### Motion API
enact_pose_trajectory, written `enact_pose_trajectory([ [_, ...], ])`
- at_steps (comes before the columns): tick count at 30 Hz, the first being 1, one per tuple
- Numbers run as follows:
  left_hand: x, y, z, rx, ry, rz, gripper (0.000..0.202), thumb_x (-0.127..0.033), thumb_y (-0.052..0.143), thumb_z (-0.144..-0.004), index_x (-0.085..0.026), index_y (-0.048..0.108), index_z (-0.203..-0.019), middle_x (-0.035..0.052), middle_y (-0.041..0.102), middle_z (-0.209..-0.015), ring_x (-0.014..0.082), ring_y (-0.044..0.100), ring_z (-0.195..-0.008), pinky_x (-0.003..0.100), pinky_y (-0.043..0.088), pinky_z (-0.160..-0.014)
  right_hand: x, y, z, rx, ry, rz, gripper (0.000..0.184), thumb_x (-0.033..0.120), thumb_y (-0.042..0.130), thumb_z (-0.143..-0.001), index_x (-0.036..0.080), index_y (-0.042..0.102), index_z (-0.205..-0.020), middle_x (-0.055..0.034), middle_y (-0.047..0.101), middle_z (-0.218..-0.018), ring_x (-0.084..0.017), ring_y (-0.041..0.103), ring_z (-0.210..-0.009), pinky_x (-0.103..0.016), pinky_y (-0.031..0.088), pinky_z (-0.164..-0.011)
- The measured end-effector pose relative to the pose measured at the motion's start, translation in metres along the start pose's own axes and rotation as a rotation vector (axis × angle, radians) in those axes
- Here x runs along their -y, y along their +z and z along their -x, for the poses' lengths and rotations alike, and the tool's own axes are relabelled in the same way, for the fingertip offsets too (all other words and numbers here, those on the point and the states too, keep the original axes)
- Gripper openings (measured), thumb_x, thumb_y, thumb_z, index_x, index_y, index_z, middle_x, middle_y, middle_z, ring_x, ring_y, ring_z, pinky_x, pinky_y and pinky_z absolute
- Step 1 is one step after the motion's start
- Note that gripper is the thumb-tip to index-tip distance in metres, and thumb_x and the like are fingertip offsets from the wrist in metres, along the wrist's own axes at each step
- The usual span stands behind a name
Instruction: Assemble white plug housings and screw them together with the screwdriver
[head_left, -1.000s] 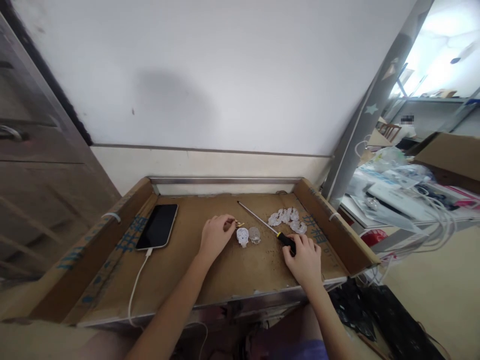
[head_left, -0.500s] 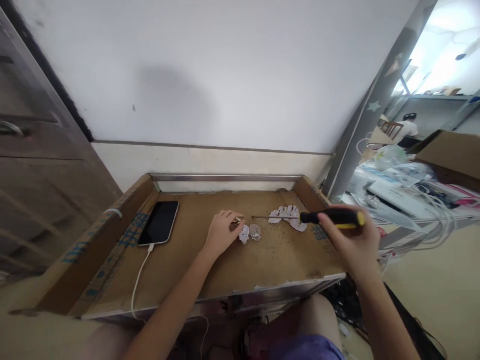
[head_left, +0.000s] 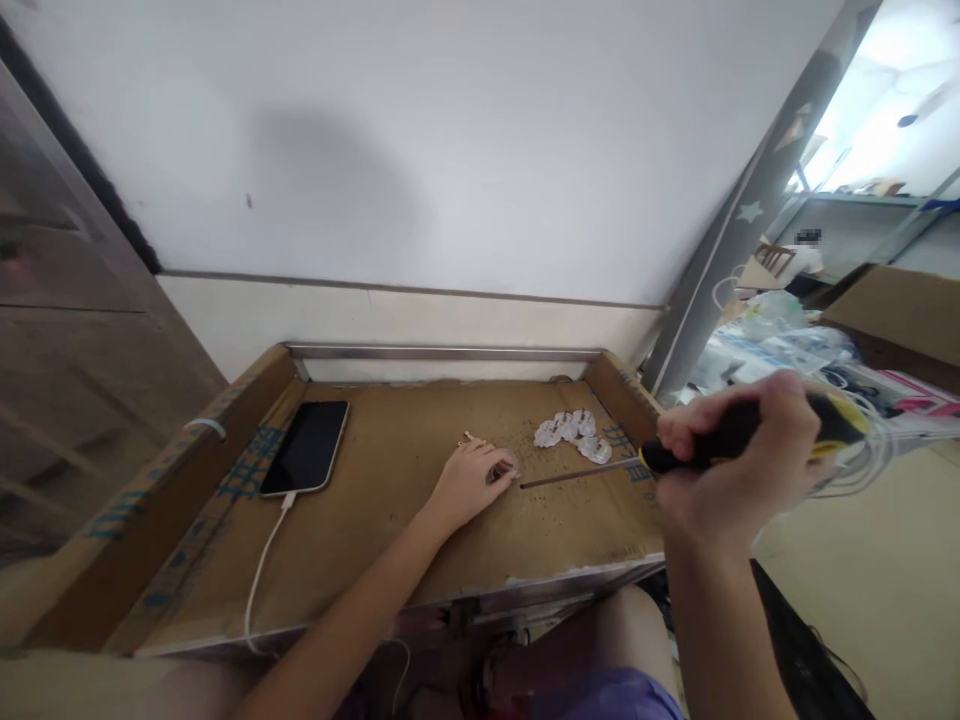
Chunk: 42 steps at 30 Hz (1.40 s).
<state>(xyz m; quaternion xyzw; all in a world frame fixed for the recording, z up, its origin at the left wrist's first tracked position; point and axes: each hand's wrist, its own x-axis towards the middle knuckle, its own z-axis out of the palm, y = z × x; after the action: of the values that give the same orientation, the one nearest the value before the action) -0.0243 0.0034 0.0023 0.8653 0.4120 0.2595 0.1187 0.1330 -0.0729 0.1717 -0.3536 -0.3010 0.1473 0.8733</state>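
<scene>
My right hand [head_left: 739, 455] is raised above the right edge of the cardboard-lined tray [head_left: 390, 480] and wrapped round the black and yellow handle of a screwdriver [head_left: 675, 455]. Its long shaft points left, with the tip close to my left hand [head_left: 472, 480]. That hand rests on the cardboard with its fingers curled over small clear plastic parts, which are mostly hidden under it. A cluster of several similar clear plastic pieces [head_left: 570, 432] lies just beyond the shaft.
A black phone [head_left: 306, 460] lies face up at the tray's left, with a white cable [head_left: 259, 575] running to the front edge. Raised cardboard walls line both sides. A cluttered table [head_left: 810, 350] with white cords stands to the right.
My right hand picked the screwdriver up off the cardboard and swung it so the shaft points left towards my left hand. My left hand slid right and covered the two clear parts.
</scene>
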Motion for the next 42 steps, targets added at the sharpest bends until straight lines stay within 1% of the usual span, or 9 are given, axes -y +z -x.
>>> enact_pose_trajectory([
  [5,-0.002,0.003,-0.001,0.011,0.033,-0.038,0.013,-0.030,0.055,-0.084,-0.023,0.066,-0.085,0.0016,0.066,-0.082,0.0190,0.055,-0.086,0.033,0.039,-0.084,-0.002,0.008,0.003,-0.021,-0.050,0.002,0.020,0.030,0.052,-0.075,0.024,0.040,-0.060,0.0087,0.037,-0.038,-0.008,0.030,-0.028,-0.026,0.022,-0.029],
  [12,-0.004,0.001,0.000,0.029,0.051,-0.025,0.016,-0.032,0.054,-0.085,-0.023,0.067,-0.084,0.0019,0.066,-0.082,0.0194,0.054,-0.087,0.033,0.039,-0.084,-0.013,0.011,0.003,0.045,-0.114,-0.032,0.021,0.030,0.056,-0.076,0.022,0.041,-0.065,0.0095,0.040,-0.038,-0.008,0.031,-0.026,-0.024,0.023,-0.028],
  [26,-0.003,0.002,0.000,0.038,0.051,-0.031,0.015,-0.031,0.055,-0.085,-0.023,0.067,-0.085,0.0014,0.066,-0.084,0.0193,0.054,-0.089,0.032,0.038,-0.086,-0.012,0.010,0.001,0.070,-0.085,-0.014,0.018,0.028,0.056,-0.078,0.023,0.042,-0.068,0.0098,0.042,-0.041,-0.007,0.033,-0.029,-0.021,0.026,-0.028],
  [28,-0.003,0.003,0.000,0.038,0.050,-0.028,0.014,-0.031,0.055,-0.085,-0.023,0.068,-0.086,0.0015,0.066,-0.085,0.0191,0.054,-0.089,0.032,0.038,-0.085,-0.012,0.010,0.001,0.116,-0.064,-0.033,0.018,0.027,0.055,-0.077,0.022,0.041,-0.067,0.0097,0.043,-0.041,-0.006,0.033,-0.029,-0.021,0.025,-0.029],
  [33,-0.002,0.003,0.000,0.021,0.061,-0.031,0.014,-0.031,0.056,-0.085,-0.024,0.068,-0.088,0.0013,0.066,-0.084,0.0188,0.054,-0.089,0.032,0.038,-0.085,-0.015,0.014,-0.012,0.361,0.038,-0.088,0.020,0.029,0.055,-0.075,0.023,0.036,-0.070,0.0115,0.042,-0.039,-0.007,0.030,-0.026,-0.020,0.023,-0.029],
  [35,-0.003,0.003,0.000,0.023,0.052,-0.033,0.014,-0.031,0.057,-0.084,-0.023,0.068,-0.087,0.0012,0.067,-0.086,0.0190,0.054,-0.089,0.032,0.039,-0.084,-0.017,0.016,-0.020,0.435,0.099,-0.093,0.025,0.034,0.057,-0.075,0.023,0.035,-0.070,0.0117,0.042,-0.040,-0.006,0.031,-0.028,-0.019,0.024,-0.030],
  [37,-0.003,0.002,0.000,0.026,0.043,-0.026,0.013,-0.030,0.058,-0.084,-0.023,0.068,-0.086,0.0011,0.067,-0.088,0.0190,0.054,-0.089,0.032,0.039,-0.084,-0.020,0.019,-0.028,0.489,0.136,-0.033,0.032,0.043,0.059,-0.075,0.021,0.037,-0.067,0.0093,0.045,-0.045,-0.005,0.037,-0.032,-0.019,0.029,-0.032],
  [40,-0.003,0.003,0.000,0.020,0.055,-0.009,0.012,-0.029,0.058,-0.084,-0.022,0.068,-0.085,0.0005,0.068,-0.087,0.0185,0.055,-0.089,0.032,0.040,-0.084,-0.025,0.023,-0.032,0.516,0.061,0.102,0.038,0.053,0.060,-0.073,0.018,0.046,-0.068,0.0048,0.052,-0.058,-0.005,0.047,-0.040,-0.020,0.038,-0.037],
  [42,-0.002,0.003,-0.001,0.017,0.065,-0.008,0.012,-0.029,0.059,-0.084,-0.022,0.068,-0.085,0.0006,0.069,-0.087,0.0186,0.055,-0.089,0.033,0.039,-0.085,-0.028,0.026,-0.030,0.532,0.017,0.115,0.035,0.053,0.060,-0.074,0.019,0.049,-0.071,0.0048,0.052,-0.060,-0.005,0.048,-0.041,-0.021,0.039,-0.038],
])
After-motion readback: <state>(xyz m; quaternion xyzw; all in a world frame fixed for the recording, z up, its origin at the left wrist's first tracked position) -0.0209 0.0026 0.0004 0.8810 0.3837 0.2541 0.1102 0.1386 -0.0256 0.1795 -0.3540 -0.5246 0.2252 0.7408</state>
